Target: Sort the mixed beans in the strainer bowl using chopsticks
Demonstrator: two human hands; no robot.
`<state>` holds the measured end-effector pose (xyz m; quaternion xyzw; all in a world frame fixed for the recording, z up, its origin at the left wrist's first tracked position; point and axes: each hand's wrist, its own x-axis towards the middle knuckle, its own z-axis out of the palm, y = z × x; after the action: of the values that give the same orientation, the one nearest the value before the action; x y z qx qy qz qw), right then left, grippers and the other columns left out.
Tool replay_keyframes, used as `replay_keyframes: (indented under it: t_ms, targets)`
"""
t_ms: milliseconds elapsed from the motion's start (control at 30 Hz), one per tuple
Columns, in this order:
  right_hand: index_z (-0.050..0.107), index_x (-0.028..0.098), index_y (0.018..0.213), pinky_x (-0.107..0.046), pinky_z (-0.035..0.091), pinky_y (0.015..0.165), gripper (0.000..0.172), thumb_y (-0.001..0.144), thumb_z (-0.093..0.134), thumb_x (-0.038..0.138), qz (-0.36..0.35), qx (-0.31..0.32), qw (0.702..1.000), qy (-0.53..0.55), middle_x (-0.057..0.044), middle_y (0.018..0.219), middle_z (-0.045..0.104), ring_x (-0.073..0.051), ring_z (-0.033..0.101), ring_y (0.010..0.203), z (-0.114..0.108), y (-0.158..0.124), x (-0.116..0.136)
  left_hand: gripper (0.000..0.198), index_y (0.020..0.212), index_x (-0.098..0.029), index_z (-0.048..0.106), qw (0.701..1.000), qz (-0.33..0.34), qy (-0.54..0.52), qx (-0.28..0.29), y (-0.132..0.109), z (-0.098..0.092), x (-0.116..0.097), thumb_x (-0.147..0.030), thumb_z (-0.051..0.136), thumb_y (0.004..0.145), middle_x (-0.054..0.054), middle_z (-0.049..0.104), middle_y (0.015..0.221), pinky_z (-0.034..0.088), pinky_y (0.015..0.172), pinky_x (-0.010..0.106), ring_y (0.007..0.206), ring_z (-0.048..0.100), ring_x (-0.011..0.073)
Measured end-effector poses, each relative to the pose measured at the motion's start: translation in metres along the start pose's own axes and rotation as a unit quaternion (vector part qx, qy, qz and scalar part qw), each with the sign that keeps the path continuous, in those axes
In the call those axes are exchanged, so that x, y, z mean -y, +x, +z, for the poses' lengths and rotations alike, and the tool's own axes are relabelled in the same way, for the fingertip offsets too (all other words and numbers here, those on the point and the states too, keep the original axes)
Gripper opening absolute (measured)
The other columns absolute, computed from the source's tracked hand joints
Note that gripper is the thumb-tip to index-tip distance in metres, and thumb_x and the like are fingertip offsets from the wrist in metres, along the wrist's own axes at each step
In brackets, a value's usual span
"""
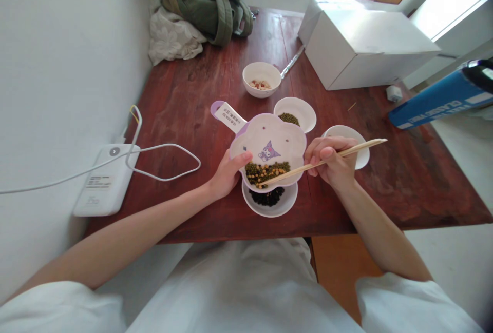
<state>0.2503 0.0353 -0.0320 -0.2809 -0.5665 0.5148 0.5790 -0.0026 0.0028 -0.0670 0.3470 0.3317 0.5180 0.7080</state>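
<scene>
Left hand (228, 174) holds a flower-shaped bowl (269, 138) of beans (265, 174), right hand (331, 161) chopsticks (300, 170).

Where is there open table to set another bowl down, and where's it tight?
Bare red wood spreads between the white cable and the nut bowl; more lies right of the white bowl, toward the table edge. Crowded: the flower-shaped plate, black-bean bowl, left hand and right hand all bunch together.

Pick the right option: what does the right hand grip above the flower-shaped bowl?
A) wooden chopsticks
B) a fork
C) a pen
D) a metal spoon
A: the right hand grips wooden chopsticks, their tips reaching the mixed beans in the flower-shaped bowl.
</scene>
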Motion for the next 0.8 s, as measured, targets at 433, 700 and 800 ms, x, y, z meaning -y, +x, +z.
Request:
replay_keyframes:
  t_ms: [433,700,800]
  targets:
    - [0.084,0.021,0.063,-0.023,0.036,0.029,0.053,0.097,0.099,0.058,-0.046,-0.012,0.999,-0.014,-0.005,0.057,0.078,-0.012,0.058,0.033,-0.0040,-0.0003,0.0007,0.074,0.126,-0.017,0.093,1.000,0.000,0.008,-0.003,0.0004,-0.0043,0.0027,-0.075,0.102,0.081,0.015,0.096,0.117,0.066,0.125,0.066,0.138,0.084,0.0520]
    - [0.086,0.021,0.063,-0.021,0.038,0.028,0.052,0.094,0.101,0.059,-0.013,0.005,1.000,-0.006,-0.005,0.058,0.079,-0.010,0.057,0.032,-0.0013,-0.0016,0.0004,0.075,0.126,-0.018,0.093,1.000,-0.002,0.004,0.001,0.0007,-0.0014,0.0008,-0.076,0.103,0.079,0.015,0.095,0.130,0.064,0.129,0.065,0.145,0.081,0.0519]
    - [0.084,0.021,0.061,-0.021,0.039,0.028,0.054,0.094,0.101,0.060,-0.003,0.000,1.000,-0.005,-0.005,0.057,0.078,-0.011,0.058,0.031,-0.0014,0.0000,0.0012,0.076,0.127,-0.019,0.093,1.000,-0.004,0.005,-0.002,0.0004,-0.0015,0.0006,-0.076,0.103,0.079,0.014,0.096,0.129,0.064,0.129,0.065,0.145,0.081,0.0517]
